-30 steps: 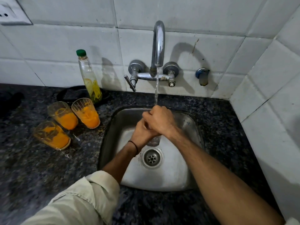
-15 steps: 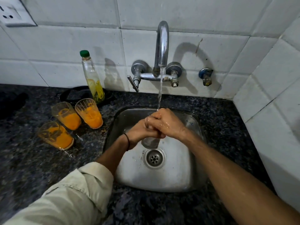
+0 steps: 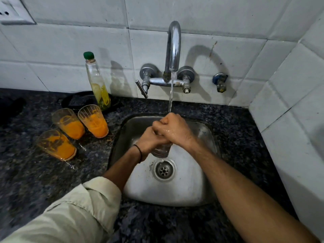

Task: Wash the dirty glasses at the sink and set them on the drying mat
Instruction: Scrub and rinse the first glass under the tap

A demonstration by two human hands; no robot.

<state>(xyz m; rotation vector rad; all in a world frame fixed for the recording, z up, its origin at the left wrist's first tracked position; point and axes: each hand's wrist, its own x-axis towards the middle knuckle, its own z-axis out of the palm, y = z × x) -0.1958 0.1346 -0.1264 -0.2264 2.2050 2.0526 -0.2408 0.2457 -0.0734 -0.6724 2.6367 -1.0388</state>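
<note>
Head view, both hands (wet) gripping glass (image 3: 161, 151), no legible writing

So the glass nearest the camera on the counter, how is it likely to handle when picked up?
The nearest dirty glass is probably slippery: orange residue coats its inside and the dark counter beside it looks wet. It looks like thin clear glass, so likely fragile. It tapers to a narrower base, so a nudge may tip it.

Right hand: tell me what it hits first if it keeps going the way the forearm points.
The right hand points up-left toward the left hand, and the two already look pressed together over the clear glass in the sink. So the left hand comes first, though depth is unclear.
</note>
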